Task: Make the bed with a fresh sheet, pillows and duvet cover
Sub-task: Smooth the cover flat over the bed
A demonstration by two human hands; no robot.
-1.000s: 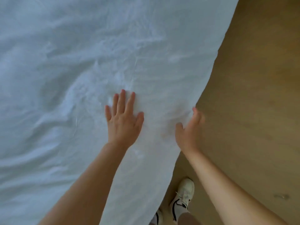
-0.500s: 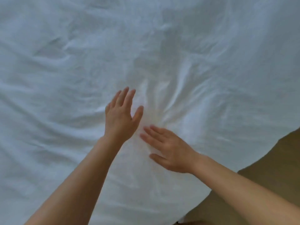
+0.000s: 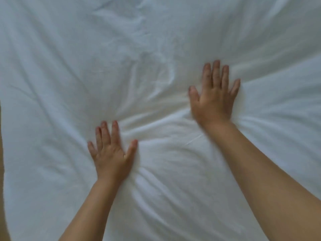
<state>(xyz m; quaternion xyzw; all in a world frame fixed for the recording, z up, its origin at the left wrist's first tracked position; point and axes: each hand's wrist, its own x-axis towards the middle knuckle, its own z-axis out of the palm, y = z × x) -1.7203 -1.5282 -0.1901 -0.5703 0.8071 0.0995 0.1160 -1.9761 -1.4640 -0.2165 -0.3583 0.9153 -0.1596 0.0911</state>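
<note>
The white sheet (image 3: 69, 58) fills almost the whole head view and lies spread over the bed. Its surface is soft and uneven, with many shallow wrinkles. From this view I cannot tell if it is a plain sheet or a duvet cover.

The left hand (image 3: 111, 157) lies flat on the sheet, palm down, in the lower middle of the view. Its fingers (image 3: 114, 131) are straight and point away from the person. Three of them are close together, while the little finger and the thumb stand apart to the sides. The hand holds nothing; it only presses on the cloth.

The right hand (image 3: 214, 100) is farther from the person than the left hand, and well to the right of it. The two hands do not touch. It is also flat, palm down, and its fingers (image 3: 216, 72) are straight and a little spread, the thumb pointing toward the left hand's side. It grips nothing and rests on the sheet. Its outline near the wrist is slightly blurred.

Between the left hand and the right hand the sheet is gathered into a bunch of folds (image 3: 156, 122), which run across from one hand to the other. More creases spread out below the left hand's thumb.

Both forearms are bare. Far to the left of the left hand, at the edge of the view, a thin brown strip of floor (image 3: 1, 171) shows beside the edge of the sheet.
</note>
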